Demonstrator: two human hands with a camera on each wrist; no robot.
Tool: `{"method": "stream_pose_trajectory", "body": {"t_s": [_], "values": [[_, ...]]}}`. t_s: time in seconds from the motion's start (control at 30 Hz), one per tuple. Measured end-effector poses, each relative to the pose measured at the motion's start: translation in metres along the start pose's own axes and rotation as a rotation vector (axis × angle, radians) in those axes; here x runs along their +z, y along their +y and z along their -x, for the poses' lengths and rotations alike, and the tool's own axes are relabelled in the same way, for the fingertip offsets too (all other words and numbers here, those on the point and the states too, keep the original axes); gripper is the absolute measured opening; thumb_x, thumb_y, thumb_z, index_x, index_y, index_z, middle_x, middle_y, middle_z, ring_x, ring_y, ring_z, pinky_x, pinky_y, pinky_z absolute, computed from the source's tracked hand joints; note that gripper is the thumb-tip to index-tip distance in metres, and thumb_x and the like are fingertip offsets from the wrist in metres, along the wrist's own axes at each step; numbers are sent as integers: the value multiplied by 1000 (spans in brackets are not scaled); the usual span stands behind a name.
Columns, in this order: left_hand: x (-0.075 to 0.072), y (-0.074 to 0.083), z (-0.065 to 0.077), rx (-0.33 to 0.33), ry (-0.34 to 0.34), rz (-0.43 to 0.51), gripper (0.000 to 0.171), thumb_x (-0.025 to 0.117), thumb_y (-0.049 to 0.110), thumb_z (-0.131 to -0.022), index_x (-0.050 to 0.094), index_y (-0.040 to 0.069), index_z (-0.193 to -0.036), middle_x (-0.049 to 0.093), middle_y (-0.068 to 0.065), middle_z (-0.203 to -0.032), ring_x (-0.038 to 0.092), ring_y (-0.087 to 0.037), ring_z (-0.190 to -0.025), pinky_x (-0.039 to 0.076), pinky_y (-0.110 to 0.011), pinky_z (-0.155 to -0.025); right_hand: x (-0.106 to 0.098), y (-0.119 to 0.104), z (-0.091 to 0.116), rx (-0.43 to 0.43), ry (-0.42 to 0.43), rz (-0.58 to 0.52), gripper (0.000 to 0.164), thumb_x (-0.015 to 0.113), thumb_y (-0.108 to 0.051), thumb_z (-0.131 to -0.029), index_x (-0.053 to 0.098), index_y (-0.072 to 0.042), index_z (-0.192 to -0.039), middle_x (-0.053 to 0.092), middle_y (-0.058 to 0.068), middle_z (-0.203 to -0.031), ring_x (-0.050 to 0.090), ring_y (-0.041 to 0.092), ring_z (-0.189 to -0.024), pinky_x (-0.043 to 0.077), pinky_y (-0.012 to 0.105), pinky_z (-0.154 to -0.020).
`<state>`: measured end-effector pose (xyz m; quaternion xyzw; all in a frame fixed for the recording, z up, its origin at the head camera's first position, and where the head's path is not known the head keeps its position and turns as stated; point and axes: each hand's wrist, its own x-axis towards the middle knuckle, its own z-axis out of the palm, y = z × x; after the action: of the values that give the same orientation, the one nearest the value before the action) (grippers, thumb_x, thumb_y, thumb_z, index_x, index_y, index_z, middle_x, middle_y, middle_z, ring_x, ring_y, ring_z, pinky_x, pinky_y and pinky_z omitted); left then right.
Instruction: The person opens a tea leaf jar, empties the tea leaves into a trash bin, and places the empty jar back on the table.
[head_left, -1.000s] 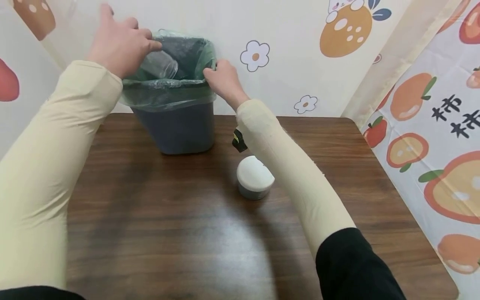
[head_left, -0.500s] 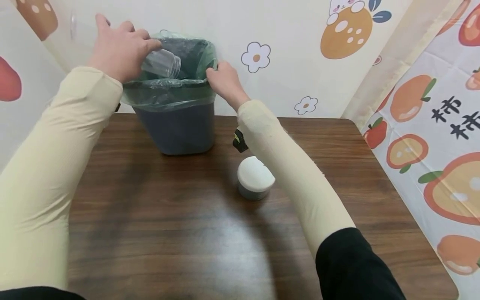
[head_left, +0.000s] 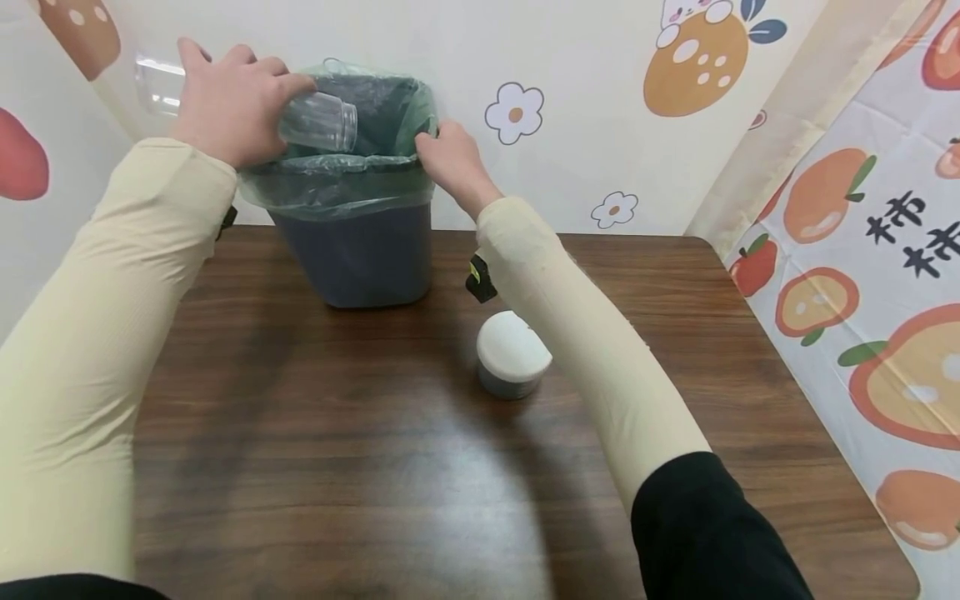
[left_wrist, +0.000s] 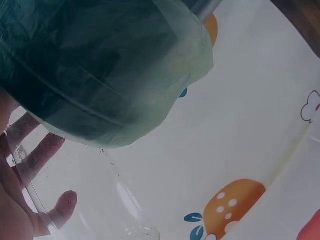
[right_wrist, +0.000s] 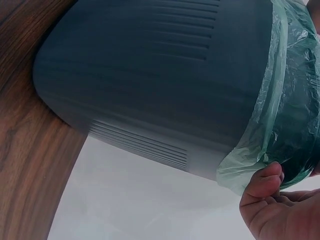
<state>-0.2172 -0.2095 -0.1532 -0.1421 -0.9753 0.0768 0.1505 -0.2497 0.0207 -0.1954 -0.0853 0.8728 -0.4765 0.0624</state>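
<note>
Tilted nearer level than before: clear, cylindrical jar (head_left: 318,122), gripped by left hand (head_left: 232,104); right hand (head_left: 455,164) pinches crinkled green liner (head_left: 337,190) above ribbed bin (right_wrist: 145,85).

Jar (head_left: 318,122): smooth, glossy, plastic-looking. Bin (head_left: 356,254): matt plastic, ribbed sides. Liner (head_left: 337,183): crinkled, shiny film. Desk (head_left: 337,433): glossy wood grain. My sleeves (head_left: 82,350): cloth.

The bin (head_left: 352,260) stands at the far side of the desk (head_left: 360,467), before the wall (head_left: 577,67), the liner (head_left: 341,187) over its rim. The bottle (head_left: 317,123) reaches over its left edge. Before the bin, rightward, sits the tub (head_left: 512,354).
</note>
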Motion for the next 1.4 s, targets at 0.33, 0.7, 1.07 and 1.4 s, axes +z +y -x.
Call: {"method": "stream_pose_trajectory", "body": {"t_s": [0.33,0.7,1.07,1.4], "values": [[-1,1,-1,0,5,13,67,63,-1,-71,45,6,-135,48,-30,-125,38,-49,-111,10,-77,-92,1,1,0,11,27,-44,21,37,-25,-101,42,-13,-84,41,1,-80,39,13,-69,36,26,-64],[-1,3,-1,-18,-1,22,67,64,0,-73,45,6,-136,48,-30,-126,38,-49,-111,10,-76,-93,2,0,-1,19,27,-30,22,37,-26,-101,43,-14,-84,42,1,-81,41,13,-69,37,26,-64],[-2,2,1,-25,-10,40,68,67,1,-72,45,8,-136,48,-29,-126,38,-49,-111,10,-76,-93,2,0,1,20,15,-39,20,36,-26,-101,44,-13,-88,42,1,-84,42,13,-74,38,26,-66],[-3,0,1,-29,0,52,69,66,3,-72,44,8,-138,48,-28,-127,37,-49,-112,12,-75,-91,2,1,1,7,7,-35,23,35,-32,-102,44,-14,-91,43,1,-86,44,12,-75,40,25,-68]]}}
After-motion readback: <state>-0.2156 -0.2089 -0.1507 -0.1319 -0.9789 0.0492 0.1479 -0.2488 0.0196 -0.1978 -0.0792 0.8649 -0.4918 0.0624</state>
